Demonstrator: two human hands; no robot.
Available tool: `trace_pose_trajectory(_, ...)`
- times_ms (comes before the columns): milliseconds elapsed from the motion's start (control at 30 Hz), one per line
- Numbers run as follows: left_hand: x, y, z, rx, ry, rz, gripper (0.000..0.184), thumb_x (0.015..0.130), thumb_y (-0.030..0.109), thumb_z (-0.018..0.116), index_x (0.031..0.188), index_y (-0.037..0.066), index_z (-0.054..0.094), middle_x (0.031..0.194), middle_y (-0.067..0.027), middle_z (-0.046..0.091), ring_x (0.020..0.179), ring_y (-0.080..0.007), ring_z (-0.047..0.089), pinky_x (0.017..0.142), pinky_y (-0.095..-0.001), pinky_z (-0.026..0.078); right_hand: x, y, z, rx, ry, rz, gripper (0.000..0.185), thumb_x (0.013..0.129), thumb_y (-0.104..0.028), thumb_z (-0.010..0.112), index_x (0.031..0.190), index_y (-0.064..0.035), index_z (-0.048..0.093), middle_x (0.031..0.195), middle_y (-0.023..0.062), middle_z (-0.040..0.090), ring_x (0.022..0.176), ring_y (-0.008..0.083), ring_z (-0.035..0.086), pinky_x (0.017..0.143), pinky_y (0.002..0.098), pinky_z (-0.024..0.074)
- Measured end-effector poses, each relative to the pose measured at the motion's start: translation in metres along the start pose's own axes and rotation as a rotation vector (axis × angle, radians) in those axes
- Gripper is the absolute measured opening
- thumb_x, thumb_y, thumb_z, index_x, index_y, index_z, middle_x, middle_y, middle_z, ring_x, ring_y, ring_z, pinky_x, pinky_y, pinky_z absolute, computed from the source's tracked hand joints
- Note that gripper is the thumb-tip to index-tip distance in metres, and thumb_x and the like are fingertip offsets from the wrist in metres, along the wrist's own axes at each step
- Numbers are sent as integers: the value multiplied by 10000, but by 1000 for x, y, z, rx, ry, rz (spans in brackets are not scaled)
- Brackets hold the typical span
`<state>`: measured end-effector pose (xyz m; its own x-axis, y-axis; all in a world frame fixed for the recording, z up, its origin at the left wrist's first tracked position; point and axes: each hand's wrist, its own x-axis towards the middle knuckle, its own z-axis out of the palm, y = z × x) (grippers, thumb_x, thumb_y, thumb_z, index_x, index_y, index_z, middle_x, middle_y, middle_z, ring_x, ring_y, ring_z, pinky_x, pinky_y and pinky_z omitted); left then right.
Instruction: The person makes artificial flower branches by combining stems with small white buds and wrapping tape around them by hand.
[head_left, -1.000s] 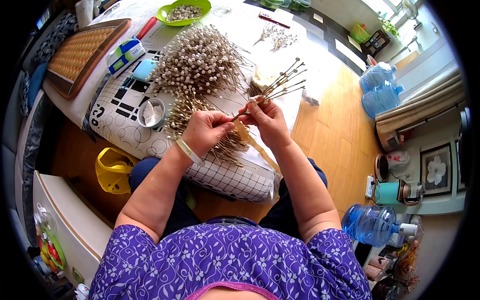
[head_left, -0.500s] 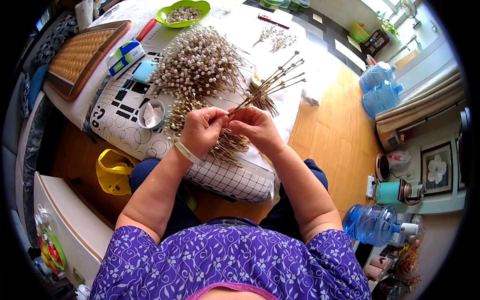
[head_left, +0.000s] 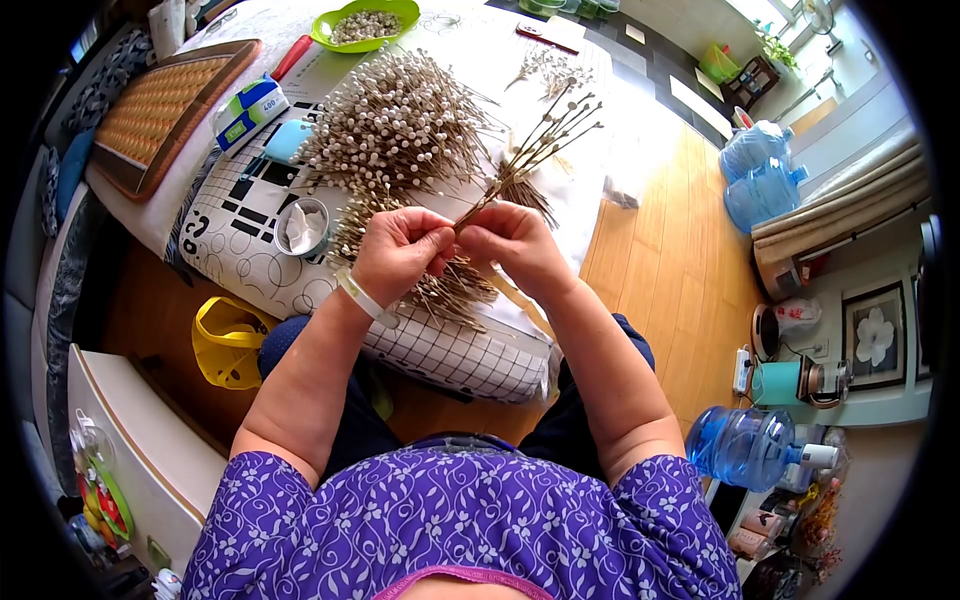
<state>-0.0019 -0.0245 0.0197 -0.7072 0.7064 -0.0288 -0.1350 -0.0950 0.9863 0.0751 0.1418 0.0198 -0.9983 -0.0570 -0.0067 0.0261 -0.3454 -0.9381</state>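
A thin bunch of brown stems with dark bud tips [head_left: 547,142] slants up and to the right from between my hands. My left hand [head_left: 405,252] is closed, thumb and fingers pinching the lower end of the bunch. Close beside it, my right hand [head_left: 518,248] pinches the same stems a little higher up. From under my right hand a narrow tan strip [head_left: 522,303] trails down; its upper end is hidden. A large heap of stems with white bead-like heads [head_left: 395,125] lies just beyond, and more loose brown stems [head_left: 452,298] lie beneath my hands.
Left of the heap are a tub with white tissue [head_left: 303,228], a light-blue case [head_left: 288,142] and a tissue pack [head_left: 250,113]. A green bowl of beads [head_left: 365,25] stands at the back. On the floor are a yellow bag [head_left: 228,343] and water jugs [head_left: 762,185].
The bunch has turned slightly more upright, its tips shifting left. My right hand has lowered a little at the fingertips, and the tan strip now shows below it.
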Motion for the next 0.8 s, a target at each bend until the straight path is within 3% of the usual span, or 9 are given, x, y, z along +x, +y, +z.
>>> trace_pose_trajectory(100, 1, -2, -1, 8, -1, 32, 61, 832, 29, 566, 847, -19, 600, 677, -44, 606, 528, -59, 536, 483, -183, 456, 2, 2, -2, -133, 80, 15, 89, 845, -73, 578, 899, -4, 586, 774, 28, 608, 673, 77, 573, 612, 208, 476)
trace_pose_trajectory(300, 1, 0, -2, -85, 10, 14, 64, 827, 22, 572, 866, -21, 598, 687, -62, 613, 547, -78, 565, 497, -191, 478, 6, 7, -3, -205, 154, -91, 75, 848, -80, 576, 849, -6, 571, 700, -13, 554, 595, 48, 505, 553, 185, 442)
trace_pose_trajectory(667, -1, 0, 5, -35, 87, 51, 59, 836, 32, 568, 834, -22, 591, 674, -52, 607, 552, -73, 557, 501, -185, 468, 0, 5, -8, -89, 20, -26, 70, 867, -93, 546, 885, -26, 535, 748, 1, 562, 651, 69, 557, 607, 207, 480)
trace_pose_trajectory(800, -3, 1, 9, 27, 105, 103, 51, 840, 31, 560, 848, -6, 594, 691, -37, 606, 559, -57, 546, 516, -176, 462, -1, -4, 3, -23, -9, -38, 151, 852, -116, 575, 959, -15, 546, 771, 7, 572, 678, 78, 559, 630, 217, 483)
